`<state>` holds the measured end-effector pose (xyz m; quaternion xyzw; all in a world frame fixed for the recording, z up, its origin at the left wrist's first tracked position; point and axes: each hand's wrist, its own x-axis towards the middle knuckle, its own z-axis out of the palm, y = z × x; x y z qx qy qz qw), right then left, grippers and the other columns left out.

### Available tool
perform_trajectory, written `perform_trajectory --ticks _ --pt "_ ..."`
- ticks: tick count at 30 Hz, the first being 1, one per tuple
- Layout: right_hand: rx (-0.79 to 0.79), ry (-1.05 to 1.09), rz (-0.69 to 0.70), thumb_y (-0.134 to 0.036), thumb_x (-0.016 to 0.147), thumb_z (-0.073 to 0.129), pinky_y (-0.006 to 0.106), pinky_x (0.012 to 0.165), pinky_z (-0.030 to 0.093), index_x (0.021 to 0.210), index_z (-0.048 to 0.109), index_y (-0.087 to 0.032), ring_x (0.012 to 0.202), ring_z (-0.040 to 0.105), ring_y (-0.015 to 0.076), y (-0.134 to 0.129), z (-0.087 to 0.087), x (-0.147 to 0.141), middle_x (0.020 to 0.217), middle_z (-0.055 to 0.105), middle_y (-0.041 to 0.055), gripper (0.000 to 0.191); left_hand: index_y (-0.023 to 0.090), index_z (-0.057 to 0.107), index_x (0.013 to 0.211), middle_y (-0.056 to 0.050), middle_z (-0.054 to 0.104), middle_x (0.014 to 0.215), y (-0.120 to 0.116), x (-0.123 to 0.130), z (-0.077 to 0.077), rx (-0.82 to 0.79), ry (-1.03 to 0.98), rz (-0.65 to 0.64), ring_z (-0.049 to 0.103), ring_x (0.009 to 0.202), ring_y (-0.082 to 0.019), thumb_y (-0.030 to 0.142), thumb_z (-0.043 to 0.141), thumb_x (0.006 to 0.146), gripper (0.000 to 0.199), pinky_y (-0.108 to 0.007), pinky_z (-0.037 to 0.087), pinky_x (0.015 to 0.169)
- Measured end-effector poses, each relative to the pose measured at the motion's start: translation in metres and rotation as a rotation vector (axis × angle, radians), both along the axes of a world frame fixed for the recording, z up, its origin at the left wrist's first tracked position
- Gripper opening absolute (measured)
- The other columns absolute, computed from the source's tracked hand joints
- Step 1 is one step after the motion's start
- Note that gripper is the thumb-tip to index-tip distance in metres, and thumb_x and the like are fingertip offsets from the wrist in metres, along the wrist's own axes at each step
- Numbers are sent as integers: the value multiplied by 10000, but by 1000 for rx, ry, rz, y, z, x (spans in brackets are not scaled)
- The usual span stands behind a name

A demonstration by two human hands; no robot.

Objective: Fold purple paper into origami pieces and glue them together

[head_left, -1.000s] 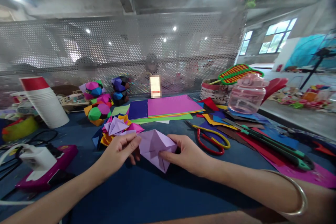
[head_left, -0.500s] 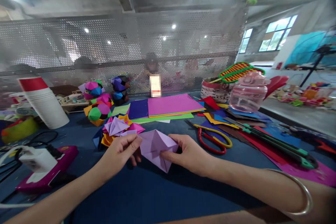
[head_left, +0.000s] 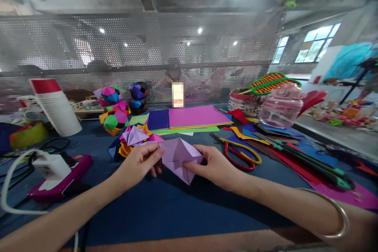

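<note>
A light purple sheet of origami paper (head_left: 177,156), creased and partly folded with a raised peak, is held above the dark blue table between both hands. My left hand (head_left: 147,158) pinches its left corner between thumb and fingers. At the right side, my right hand (head_left: 212,164) grips the paper, thumb on the near face and fingers behind. Just beyond my left hand lies a folded paper flower (head_left: 136,136) in purple, orange and pink. Scissors (head_left: 240,153) with red and yellow handles rest to the right of my right hand.
Stacked coloured paper (head_left: 197,116) lies ahead, with faceted paper balls (head_left: 116,120) to its left. A green-black cutter (head_left: 313,163) sits on paper scraps at right, near a pink bottle (head_left: 282,106). Paper cups (head_left: 57,110) and a purple power strip (head_left: 63,181) stand left.
The view has shifted slightly, so most things appear a little farther right. Both hands keep the same hold on the purple paper, whose shape looks nearly unchanged.
</note>
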<state>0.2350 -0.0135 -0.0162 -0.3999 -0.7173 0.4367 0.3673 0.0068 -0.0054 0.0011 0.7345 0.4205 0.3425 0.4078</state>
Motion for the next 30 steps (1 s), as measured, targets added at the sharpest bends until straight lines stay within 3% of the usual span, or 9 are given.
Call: perform_trajectory --ticks 9,18,23,26,30 --pt "15 39 -7 -318 762 673 235 637 431 924 651 -125 672 530 134 0 3 -2 784 636 7 253 164 524 677 -13 615 607 -2 0 0 -22 -14 -4 620 544 -138 612 550 815 470 -214 499 470" --pt "14 40 15 -292 747 678 240 653 436 949 656 -115 692 542 140 -2 4 -2 799 649 14 269 154 551 716 -18 623 592 -4 3 1 -156 -92 -16 608 539 -130 617 558 811 473 -215 500 488" --pt "-26 85 15 -296 732 694 227 637 432 941 659 -125 678 547 132 0 2 -2 784 653 4 273 160 540 741 11 552 627 -4 2 1 -78 -104 10 606 594 -137 539 584 831 392 -216 510 483" --pt "-63 119 28 -288 715 705 224 638 433 934 659 -124 668 540 124 0 3 -2 766 645 -1 278 164 558 900 8 548 730 -6 2 4 -16 -149 50 590 650 -137 471 611 831 319 -220 527 492" --pt "-124 159 37 -282 697 716 230 661 444 943 658 -117 664 550 119 -1 4 -2 770 648 1 303 179 502 1110 -9 570 853 -8 3 9 66 -188 99 558 650 -126 426 639 813 410 -234 540 499"
